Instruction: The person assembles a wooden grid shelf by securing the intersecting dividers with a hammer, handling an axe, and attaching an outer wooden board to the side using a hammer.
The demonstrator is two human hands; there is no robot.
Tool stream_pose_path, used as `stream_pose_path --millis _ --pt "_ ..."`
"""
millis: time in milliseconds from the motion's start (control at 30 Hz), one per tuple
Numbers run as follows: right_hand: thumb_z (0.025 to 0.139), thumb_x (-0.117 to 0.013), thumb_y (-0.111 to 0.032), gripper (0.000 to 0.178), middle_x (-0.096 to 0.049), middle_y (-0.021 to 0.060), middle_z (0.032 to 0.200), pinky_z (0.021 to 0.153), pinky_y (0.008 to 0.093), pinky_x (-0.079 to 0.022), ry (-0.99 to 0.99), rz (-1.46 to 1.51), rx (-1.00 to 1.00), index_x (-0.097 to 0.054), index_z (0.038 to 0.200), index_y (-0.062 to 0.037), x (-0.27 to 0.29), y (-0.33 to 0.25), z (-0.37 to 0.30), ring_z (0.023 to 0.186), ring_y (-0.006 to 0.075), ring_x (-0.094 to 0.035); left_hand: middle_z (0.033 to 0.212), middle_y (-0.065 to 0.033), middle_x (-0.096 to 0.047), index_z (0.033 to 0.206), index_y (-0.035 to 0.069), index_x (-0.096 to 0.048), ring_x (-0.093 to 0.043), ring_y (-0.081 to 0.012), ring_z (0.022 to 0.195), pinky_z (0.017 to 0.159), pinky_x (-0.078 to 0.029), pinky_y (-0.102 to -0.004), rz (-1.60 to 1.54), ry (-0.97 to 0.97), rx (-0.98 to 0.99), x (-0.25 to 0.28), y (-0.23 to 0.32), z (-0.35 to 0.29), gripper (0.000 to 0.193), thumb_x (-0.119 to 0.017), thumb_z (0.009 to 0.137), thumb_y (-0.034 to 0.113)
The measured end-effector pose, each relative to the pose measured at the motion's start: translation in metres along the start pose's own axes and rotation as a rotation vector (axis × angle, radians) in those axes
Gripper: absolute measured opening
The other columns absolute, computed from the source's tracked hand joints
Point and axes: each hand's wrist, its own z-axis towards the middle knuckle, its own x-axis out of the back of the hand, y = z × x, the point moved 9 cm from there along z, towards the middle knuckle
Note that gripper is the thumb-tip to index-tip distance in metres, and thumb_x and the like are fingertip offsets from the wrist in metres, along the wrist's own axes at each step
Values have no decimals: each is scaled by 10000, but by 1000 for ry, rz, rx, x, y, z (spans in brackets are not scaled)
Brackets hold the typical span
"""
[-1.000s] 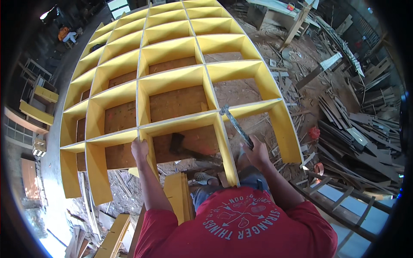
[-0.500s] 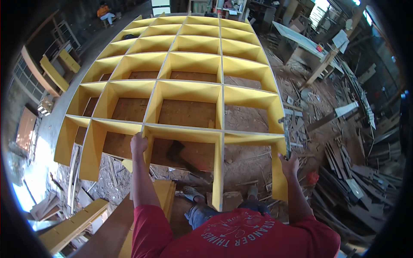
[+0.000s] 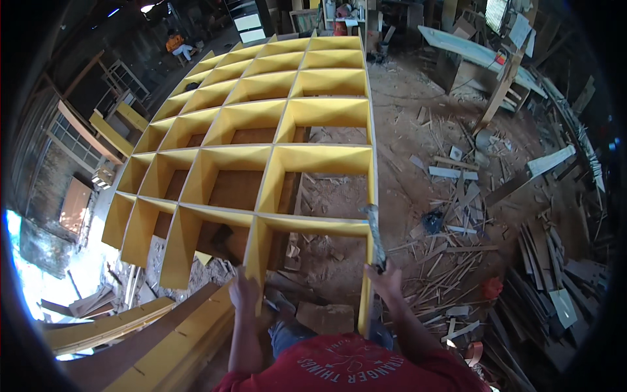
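A large yellow wooden grid frame (image 3: 313,224) with open square compartments stretches away in front of me. My right hand (image 3: 385,279) is wrapped round the dark handle of a hammer (image 3: 374,235); the tool points away from me along the frame's right edge, beside the outer panel. My left hand (image 3: 243,292) is closed next to the near end of a yellow divider (image 3: 257,251). What its fingers hold, if anything, is hidden. Inside the compartment at left, a dark object (image 3: 223,238) lies in shadow, its kind unclear.
Yellow boards (image 3: 186,340) lie at lower left, close to my left arm. Wood scraps (image 3: 424,281) litter the floor on the right, with a pile of offcuts (image 3: 555,294) beyond. A workbench (image 3: 477,55) stands at back right. A person (image 3: 177,44) sits far left.
My view has shifted right along the frame, so the grid sits further left. My left hand has come off the divider's top joint and is lower and nearer. The hammer remains in my right hand.
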Motion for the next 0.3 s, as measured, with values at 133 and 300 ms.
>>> stream_pose_path --millis 133,300 --pt "802 -868 -333 462 -692 172 805 681 451 -540 -144 152 -98 -653 1007 21 -7 0 10 729 325 -700 1282 -312 -682 1386 58 -608 -650 -477 1220 1017 -514 -561 29 -7 -45 -26 -38 32 525 -745 922 260" --pt "818 -841 -309 419 -748 231 881 741 493 -568 -142 144 -180 -669 1017 17 -5 5 9 845 378 -768 1394 -287 -644 1481 88 -562 -613 -420 1325 1095 -492 -513 72 -64 29 -33 -39 30 620 -753 929 295"
